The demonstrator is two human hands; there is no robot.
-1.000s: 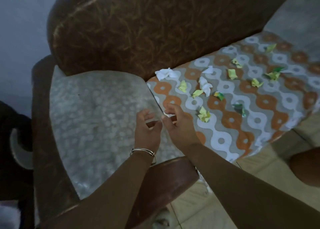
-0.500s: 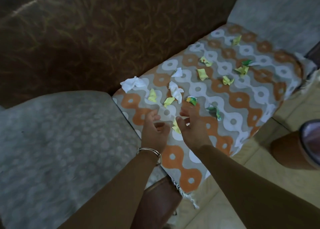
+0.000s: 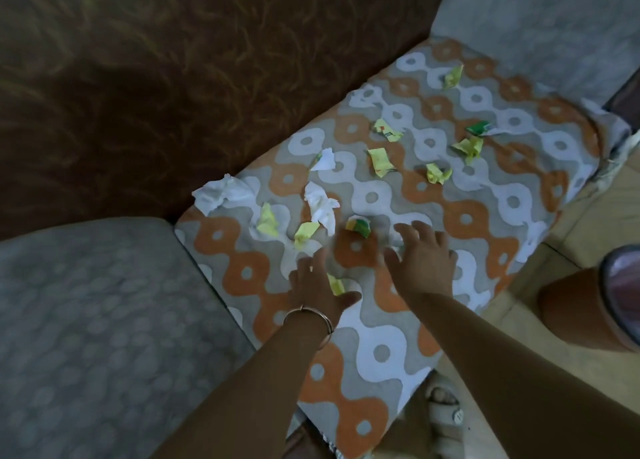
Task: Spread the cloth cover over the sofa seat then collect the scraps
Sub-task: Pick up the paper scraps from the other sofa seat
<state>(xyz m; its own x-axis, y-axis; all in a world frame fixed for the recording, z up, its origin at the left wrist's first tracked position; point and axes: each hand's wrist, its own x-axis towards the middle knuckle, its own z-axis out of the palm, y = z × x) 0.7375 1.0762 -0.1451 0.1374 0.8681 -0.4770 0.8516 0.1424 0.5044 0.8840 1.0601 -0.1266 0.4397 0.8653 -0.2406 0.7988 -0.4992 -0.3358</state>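
The sofa seat [image 3: 86, 320] is grey with pale round marks, and its middle part is covered by the cloth cover [image 3: 381, 351], which has wavy orange, white and grey bands with rings. On the cover lie many crumpled scraps: white ones [image 3: 221, 193] near the brown backrest [image 3: 173, 77], and yellow ones [image 3: 381, 157] spread over the far half. One yellow and green scrap [image 3: 359, 226] lies near the middle.

The cloth cover [image 3: 381, 320] looks matt and woven, the scraps [image 3: 381, 160] are crumpled paper, and the bangle [image 3: 308, 314] is shiny metal.
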